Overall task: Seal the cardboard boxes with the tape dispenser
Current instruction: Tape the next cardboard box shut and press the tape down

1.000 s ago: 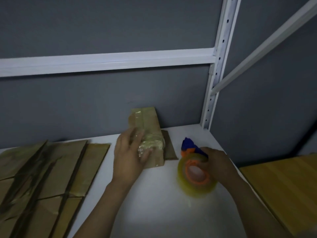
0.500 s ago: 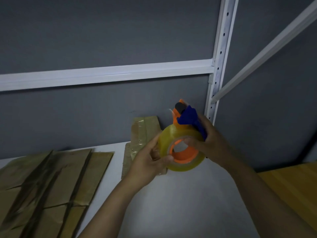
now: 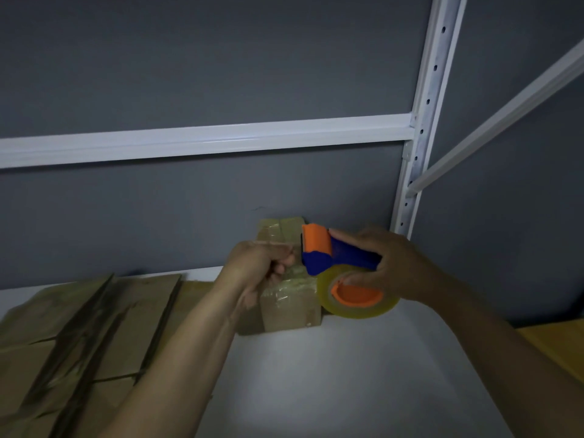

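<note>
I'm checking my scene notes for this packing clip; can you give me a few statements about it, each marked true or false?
The right hand grips the tape dispenser. True.
The dispenser's handle is green. False: the handle is blue.
Flattened cardboard boxes lie on the shelf at the left. True.
The left hand lies flat on the small taped box. False: its fingers are curled, beside the dispenser.

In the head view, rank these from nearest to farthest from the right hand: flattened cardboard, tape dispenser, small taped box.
1. tape dispenser, held in the right hand.
2. small taped box, just to the hand's left, lower.
3. flattened cardboard, far over on the left side.
</note>
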Demonstrator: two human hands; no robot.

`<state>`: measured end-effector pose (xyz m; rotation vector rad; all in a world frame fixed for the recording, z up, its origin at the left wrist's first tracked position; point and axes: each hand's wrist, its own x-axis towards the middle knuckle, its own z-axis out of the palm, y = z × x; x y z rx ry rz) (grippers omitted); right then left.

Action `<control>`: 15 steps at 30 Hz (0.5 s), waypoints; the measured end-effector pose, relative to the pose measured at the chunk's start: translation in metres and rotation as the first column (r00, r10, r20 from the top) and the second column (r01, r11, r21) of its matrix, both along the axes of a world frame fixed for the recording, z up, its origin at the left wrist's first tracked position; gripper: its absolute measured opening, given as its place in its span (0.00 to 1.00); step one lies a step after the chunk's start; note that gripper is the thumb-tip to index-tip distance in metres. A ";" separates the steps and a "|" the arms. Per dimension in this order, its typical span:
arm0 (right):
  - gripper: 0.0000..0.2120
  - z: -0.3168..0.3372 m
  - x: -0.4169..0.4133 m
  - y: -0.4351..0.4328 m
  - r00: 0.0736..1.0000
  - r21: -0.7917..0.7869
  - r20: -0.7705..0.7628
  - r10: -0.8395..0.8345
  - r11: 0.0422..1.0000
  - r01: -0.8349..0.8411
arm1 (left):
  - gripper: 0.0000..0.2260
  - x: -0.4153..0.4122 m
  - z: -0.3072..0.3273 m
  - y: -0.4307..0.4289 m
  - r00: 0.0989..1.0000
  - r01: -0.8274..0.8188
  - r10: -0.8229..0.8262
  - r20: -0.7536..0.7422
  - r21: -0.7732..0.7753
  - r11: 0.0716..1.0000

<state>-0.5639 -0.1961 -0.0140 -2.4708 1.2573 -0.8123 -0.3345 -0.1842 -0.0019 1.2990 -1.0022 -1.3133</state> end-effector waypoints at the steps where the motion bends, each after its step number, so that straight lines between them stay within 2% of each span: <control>1: 0.36 0.001 -0.001 -0.003 0.999 0.008 -0.041 0.005 1.000 -0.005 | 0.07 0.003 -0.002 0.000 1.000 -0.009 0.009 0.019 0.005 1.000; 6: 0.35 0.005 0.000 -0.013 0.983 0.006 -0.168 0.070 0.998 -0.070 | 0.09 0.017 -0.017 0.000 0.998 -0.040 0.039 0.045 0.024 0.999; 10: 0.35 0.009 0.001 -0.018 0.979 0.011 -0.184 0.093 0.996 -0.092 | 0.07 0.023 -0.023 -0.001 0.998 -0.054 0.054 0.015 0.037 0.998; 13: 0.34 0.014 -0.009 -0.022 0.980 0.004 -0.187 0.060 0.998 -0.060 | 0.06 0.035 -0.027 -0.007 0.994 -0.108 0.108 -0.004 0.028 0.994; 15: 0.33 0.016 -0.023 -0.028 0.970 -0.003 -0.241 0.021 1.000 -0.022 | 0.05 0.047 -0.032 -0.011 0.986 -0.169 0.169 -0.009 0.024 0.985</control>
